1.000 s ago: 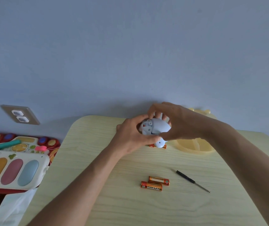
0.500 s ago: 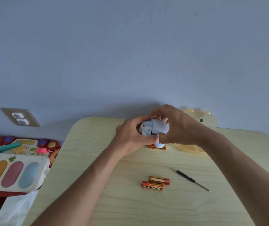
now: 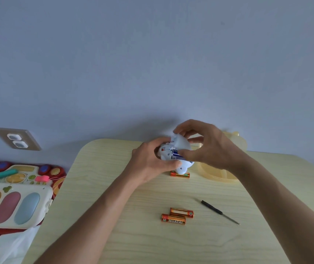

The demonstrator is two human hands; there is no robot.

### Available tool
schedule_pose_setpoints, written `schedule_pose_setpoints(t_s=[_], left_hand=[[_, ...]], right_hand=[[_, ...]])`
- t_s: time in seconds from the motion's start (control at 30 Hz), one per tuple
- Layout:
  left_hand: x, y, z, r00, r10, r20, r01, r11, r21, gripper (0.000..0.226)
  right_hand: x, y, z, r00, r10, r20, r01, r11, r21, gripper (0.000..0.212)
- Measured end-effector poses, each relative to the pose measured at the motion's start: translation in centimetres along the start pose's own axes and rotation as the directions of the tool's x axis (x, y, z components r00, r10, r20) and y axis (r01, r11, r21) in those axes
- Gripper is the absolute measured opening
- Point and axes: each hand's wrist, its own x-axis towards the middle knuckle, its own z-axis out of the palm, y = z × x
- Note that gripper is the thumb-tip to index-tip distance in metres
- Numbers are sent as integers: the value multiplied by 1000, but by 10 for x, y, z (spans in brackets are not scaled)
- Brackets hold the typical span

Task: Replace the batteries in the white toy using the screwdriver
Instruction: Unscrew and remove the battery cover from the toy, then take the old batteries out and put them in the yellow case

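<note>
Two orange batteries (image 3: 177, 216) lie side by side on the table (image 3: 133, 235) at about 6 o'clock from your hands, long axes running roughly 9 to 3 o'clock. The nearer one reads "HUATAI" along its side; the print on the farther one is too small to read. A third orange battery (image 3: 180, 175) lies just under the toy, also pointing 9 to 3, its label unreadable and its top edge covered by the toy.

You hold the white toy (image 3: 179, 157) above the far middle of the table, between both hands. Your left hand (image 3: 150, 162) grips its left end with curled fingers. Your right hand (image 3: 207, 147) pinches a white rounded cover piece (image 3: 181, 142) at the top of the toy, thumb below and fingers curled over. Between cover and body a blue-and-white battery (image 3: 177, 155) shows, its long axis tilted from 10 towards 4 o'clock; its writing cannot be made out. The toy's shape is mostly hidden by your fingers, so you cannot tell which way it faces.

At 4 o'clock from the toy lies the screwdriver (image 3: 219, 211), black handle towards 10 o'clock, tip towards 4. A yellow dish (image 3: 215, 174) sits at 3 o'clock, partly behind your right wrist. Colourful toys (image 3: 9, 202) at 8 o'clock are cut off by the left edge, and a wall socket (image 3: 17, 139) sits at 9 o'clock.
</note>
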Motion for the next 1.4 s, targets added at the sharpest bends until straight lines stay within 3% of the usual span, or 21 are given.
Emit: schedule_pose_setpoints(t_s=[0.1, 0.27, 0.5, 0.7, 0.8, 0.93, 1.1, 1.3, 1.4], left_hand=[[-1, 0, 0, 1000, 24, 5, -24, 1000, 3, 57], [-2, 4, 1, 1000, 24, -5, -25, 999, -20, 64], [2, -4, -5, 996, 48, 69, -43, 996, -79, 66], [6, -10, -11, 990, 88, 111, -70, 985, -155, 63], [9, -14, -12, 987, 95, 132, -70, 981, -179, 63], [9, -15, -12, 984, 85, 157, -50, 976, -213, 62], [12, -16, -13, 976, 101, 195, -48, 965, -258, 62], [14, -18, -13, 976, 103, 191, -43, 955, -295, 60], [17, -21, -14, 977, 94, 190, -33, 953, -302, 58]], right_hand=[[-17, -7, -13, 992, 30, -124, -25, 999, 45, 39], [-88, 5, -30, 973, 117, -197, -146, 980, -137, 44], [-158, 34, -21, 957, 232, -175, -274, 920, -280, 49], [-164, 43, -12, 962, 230, -149, -269, 897, -351, 46], [-161, 40, -15, 972, 174, -158, -226, 873, -433, 50], [-125, 25, -14, 980, -2, -201, -89, 891, -444, 33], [-42, 19, 14, 984, -172, -37, 135, 874, -466, 18], [9, 28, 20, 974, -131, 185, 215, 798, -563, 50], [14, 25, 15, 959, -134, 251, 257, 787, -561, 55]])
